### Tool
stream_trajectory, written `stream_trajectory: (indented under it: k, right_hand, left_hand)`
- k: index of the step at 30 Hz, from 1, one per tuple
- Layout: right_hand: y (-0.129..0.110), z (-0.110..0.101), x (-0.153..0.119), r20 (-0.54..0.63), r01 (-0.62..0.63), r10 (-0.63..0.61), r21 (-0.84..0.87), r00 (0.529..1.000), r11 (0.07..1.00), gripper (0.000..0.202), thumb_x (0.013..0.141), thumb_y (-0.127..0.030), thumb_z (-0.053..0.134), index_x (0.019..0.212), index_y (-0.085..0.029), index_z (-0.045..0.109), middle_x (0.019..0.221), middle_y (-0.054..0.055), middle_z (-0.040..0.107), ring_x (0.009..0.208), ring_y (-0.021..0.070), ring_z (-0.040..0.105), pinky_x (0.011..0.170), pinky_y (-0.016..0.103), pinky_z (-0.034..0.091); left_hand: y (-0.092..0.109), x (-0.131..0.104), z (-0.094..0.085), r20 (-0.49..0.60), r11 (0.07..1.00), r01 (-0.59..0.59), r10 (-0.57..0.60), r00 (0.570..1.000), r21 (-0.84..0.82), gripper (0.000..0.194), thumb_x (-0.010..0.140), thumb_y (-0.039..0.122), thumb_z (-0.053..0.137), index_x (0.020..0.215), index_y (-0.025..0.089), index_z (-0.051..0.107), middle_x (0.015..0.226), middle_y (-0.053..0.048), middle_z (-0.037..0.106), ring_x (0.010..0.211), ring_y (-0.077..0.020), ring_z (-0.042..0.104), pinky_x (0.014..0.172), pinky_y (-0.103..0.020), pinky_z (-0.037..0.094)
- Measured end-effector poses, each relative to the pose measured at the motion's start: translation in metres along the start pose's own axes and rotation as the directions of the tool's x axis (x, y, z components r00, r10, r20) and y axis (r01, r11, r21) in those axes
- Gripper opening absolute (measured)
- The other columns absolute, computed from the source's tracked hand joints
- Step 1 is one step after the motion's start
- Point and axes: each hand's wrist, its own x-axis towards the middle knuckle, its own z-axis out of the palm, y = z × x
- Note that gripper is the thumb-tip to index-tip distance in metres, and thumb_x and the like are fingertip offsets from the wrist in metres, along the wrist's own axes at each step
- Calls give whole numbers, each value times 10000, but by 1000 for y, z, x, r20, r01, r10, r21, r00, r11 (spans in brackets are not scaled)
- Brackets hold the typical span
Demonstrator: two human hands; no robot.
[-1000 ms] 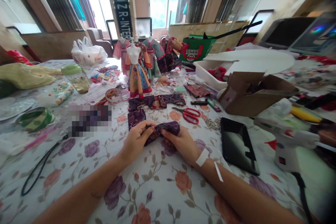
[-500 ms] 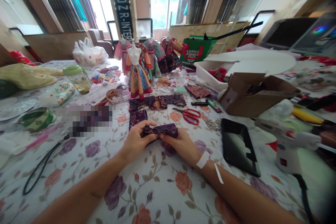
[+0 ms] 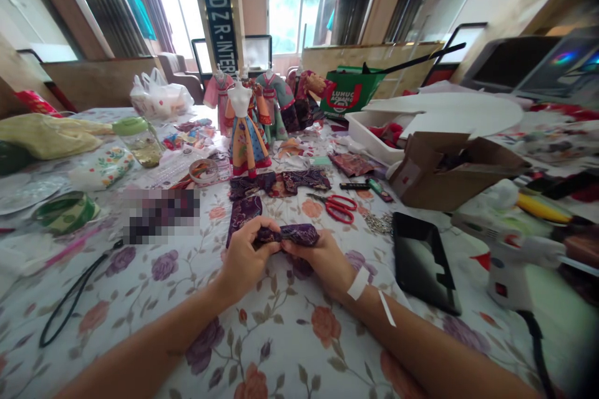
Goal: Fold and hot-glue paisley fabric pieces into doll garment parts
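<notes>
Between my hands is a piece of dark purple patterned fabric (image 3: 302, 234), folded or bunched up just above the flowered tablecloth. My left hand (image 3: 248, 255) pinches its left end between thumb and curled fingers. My right hand (image 3: 321, 259) grips the right part, its thumb pressed toward the left thumb; the other right fingers are mostly hidden behind the cloth. Another purple fabric strip (image 3: 244, 212) lies flat just beyond my left hand. Further back, more dark patterned pieces (image 3: 306, 179) lie in a row. Red-handled scissors (image 3: 340, 208) rest to their right.
A small dress form (image 3: 239, 103) in a colourful skirt stands ahead, other dressed forms behind it. To the right are a black tray (image 3: 423, 262), a glue gun (image 3: 505, 255) and a cardboard box (image 3: 421, 168). At left lie a green tape roll (image 3: 65, 212) and a lidded jar (image 3: 138, 140).
The hands stay in nearly the same place, still pinching the fabric. The cloth between them has shifted slightly, and its right end looks a little more rounded.
</notes>
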Motion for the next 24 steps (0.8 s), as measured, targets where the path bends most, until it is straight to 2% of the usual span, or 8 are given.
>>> stream_trajectory:
  k: [9,14,19,24]
  right_hand:
    - [2,0,2,-7,-5,5,-96,1000,995,325,628,-404,758,541,-159,563,447,-46,503,378,60,383,364,206,275]
    - [-2,-2,3,15,-2,4,-167,1000,986,341,608,-426,765,533,-158,567,438,-40,517,377,64,400,365,205,284]
    - [-1,-2,3,8,-7,8,-120,1000,993,340,565,-408,792,512,-157,569,427,-46,501,380,62,385,369,209,267]
    - [-1,-2,3,-13,-5,3,-105,1000,994,341,566,-391,793,492,-155,558,425,-47,494,380,60,376,370,209,256]
  left_hand:
    - [-1,3,-4,-8,1000,-8,8,1000,-15,214,688,92,629,844,195,525,702,45,532,649,-110,500,609,-210,381]
    - [-5,6,-6,30,1000,-26,26,999,12,222,698,94,617,853,205,501,686,58,497,630,-101,469,591,-199,360]
    - [-3,3,-4,36,998,-47,45,998,44,210,682,67,598,807,201,496,677,60,480,631,-100,457,587,-196,344]
    - [-5,4,-6,36,1000,11,-12,999,18,208,694,130,629,828,203,488,651,61,466,606,-105,442,571,-205,338]
